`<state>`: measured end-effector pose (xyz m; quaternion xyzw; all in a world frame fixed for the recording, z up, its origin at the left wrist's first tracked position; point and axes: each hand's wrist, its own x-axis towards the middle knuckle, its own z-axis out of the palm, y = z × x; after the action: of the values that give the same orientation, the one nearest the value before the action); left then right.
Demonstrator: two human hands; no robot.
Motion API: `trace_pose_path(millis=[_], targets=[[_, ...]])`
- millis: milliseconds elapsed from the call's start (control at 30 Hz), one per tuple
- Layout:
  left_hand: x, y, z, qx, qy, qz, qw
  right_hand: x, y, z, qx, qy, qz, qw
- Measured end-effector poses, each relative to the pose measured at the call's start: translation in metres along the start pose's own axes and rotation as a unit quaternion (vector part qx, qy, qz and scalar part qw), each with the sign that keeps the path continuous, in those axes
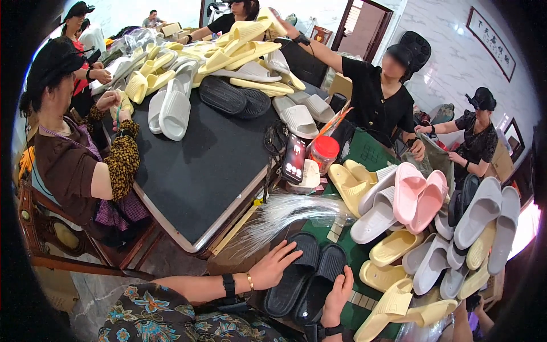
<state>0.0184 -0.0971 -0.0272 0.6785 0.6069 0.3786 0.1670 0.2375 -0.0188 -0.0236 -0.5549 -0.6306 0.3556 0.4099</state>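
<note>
A pair of black slippers lies side by side in front of me, a left slipper [288, 288] and a right slipper [322, 279], toes pointing away. My left hand [272, 265] lies open over the outer side of the left one, its outstretched fingers reaching the ribbed strap. Along the outer edge of the right one stands my right hand [339, 295], fingers extended and apart from the thumb; whether its palm presses on the slipper I cannot tell. Just beyond the pair, a bundle of thin clear plastic strands [293, 214] spreads over the table.
Yellow, grey and pink slippers [426, 191] are heaped at my right. A dark table [196, 176] ahead bears another large slipper pile [228, 57]. Nearby are a phone [294, 159] and a red-lidded jar [325, 151]. Several co-workers sit or stand around the tables.
</note>
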Motion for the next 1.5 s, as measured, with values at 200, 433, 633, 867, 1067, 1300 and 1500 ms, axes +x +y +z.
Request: trace_pose_path(millis=[200,433,633,867,1067,1300,1500], targets=[[-0.002,-0.004,-0.006,0.019,-0.006,0.009,1.0,-0.005,-0.003,0.002,0.035,-0.001,0.003,0.999],[0.013,0.008,-0.04,0.078,-0.055,0.029,0.995,-0.007,-0.006,-0.001,0.053,0.002,0.018,0.998],[0.066,0.001,-0.062,0.029,0.083,-0.015,0.996,-0.006,-0.001,-0.001,0.022,0.006,-0.004,1.0],[0.109,-0.044,-0.054,0.213,0.086,-0.128,0.965,-0.004,0.001,0.001,0.04,0.008,-0.016,0.999],[0.112,-0.066,-0.046,0.31,0.075,-0.12,0.94,-0.006,-0.001,0.001,0.048,0.005,-0.006,0.999],[0.113,-0.055,-0.058,0.236,0.106,-0.155,0.953,-0.005,0.006,0.0,0.046,0.006,-0.016,0.999],[0.116,-0.052,-0.068,0.249,0.075,-0.152,0.953,-0.003,0.009,0.002,0.051,0.011,-0.009,0.999]])
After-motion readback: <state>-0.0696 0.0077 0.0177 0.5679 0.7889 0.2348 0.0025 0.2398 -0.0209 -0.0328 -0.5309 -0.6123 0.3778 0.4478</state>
